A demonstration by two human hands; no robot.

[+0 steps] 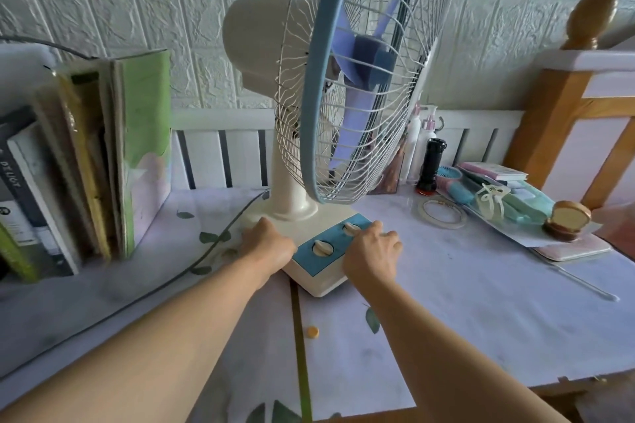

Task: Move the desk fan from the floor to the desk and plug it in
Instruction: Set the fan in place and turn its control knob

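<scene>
The left hand point(266, 242) grips the near-left edge of the fan's base point(319, 280), its fingers curled over the cream rim. The right hand point(372, 251) lies over the blue control panel point(335, 244), fingers bent around the farther of the two knobs point(351, 228); whether it pinches the knob or merely covers it I cannot tell for sure. Between the hands the nearer knob point(322, 248) sits free.

The desk fan point(343, 86) already stands upright on the counter point(481, 302), base flat, the cage facing right. Its cord point(192, 263) trails off the left of the base and runs toward the near-left edge; no plug is in view, so plugging in looks still to be done.

The fan is likely top-heavy: a broad wire cage and motor on a slim neck. The wire guard would bend and offers a poor hold; the stiff plastic base or the neck are the sound places to take it, and two hands low on the base suit sliding it.

Left of the fan stand books point(130, 148); right of it lie a black torch point(431, 165), a tape ring point(443, 213) and a clear pouch point(508, 199).
</scene>
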